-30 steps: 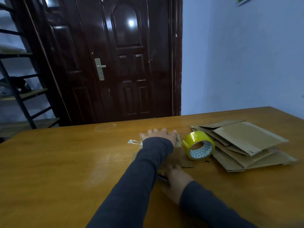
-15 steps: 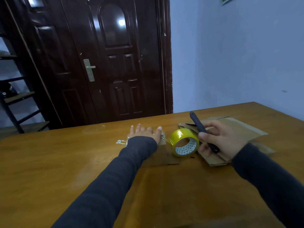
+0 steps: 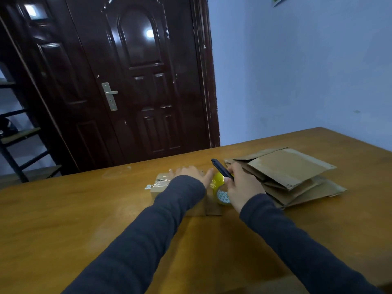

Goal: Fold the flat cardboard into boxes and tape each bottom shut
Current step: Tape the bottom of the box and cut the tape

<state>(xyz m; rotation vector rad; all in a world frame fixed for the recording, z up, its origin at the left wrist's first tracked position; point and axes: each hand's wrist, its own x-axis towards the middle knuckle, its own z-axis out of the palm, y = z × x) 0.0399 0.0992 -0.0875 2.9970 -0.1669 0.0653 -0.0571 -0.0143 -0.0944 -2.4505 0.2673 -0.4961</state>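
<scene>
From my remote seat I see my left hand (image 3: 192,174) stretched out to the far middle of the worktop (image 3: 63,219), fingers straight and spread, lying flat on a small folded box (image 3: 160,184). It is slightly blurred, so I cannot tell how hard it presses. The box sits on the worktop with crinkled clear tape across the end that shows at the left. Most of the box is hidden under my dark sleeve, and a brown flap of it shows just beyond the forearm on the near side. My right hand (image 3: 241,187) is just to the right of the left one, fingers curled round a dark tool (image 3: 221,168) that is slim and points up and to the far left; whether it is a cutter or a pen I cannot tell. The yellow tape roll (image 3: 220,193) stands on its edge between my two hands, partly covered by the right one. To the right of that hand lies the flat cardboard (image 3: 290,172), a loose stack of several brown pieces, fanned and uneven. Beyond the worktop stands a dark glossy door (image 3: 137,81) with a metal handle (image 3: 110,96), a pale blue wall (image 3: 297,71) to its right and a shelving rack (image 3: 17,134) at the far left
</scene>
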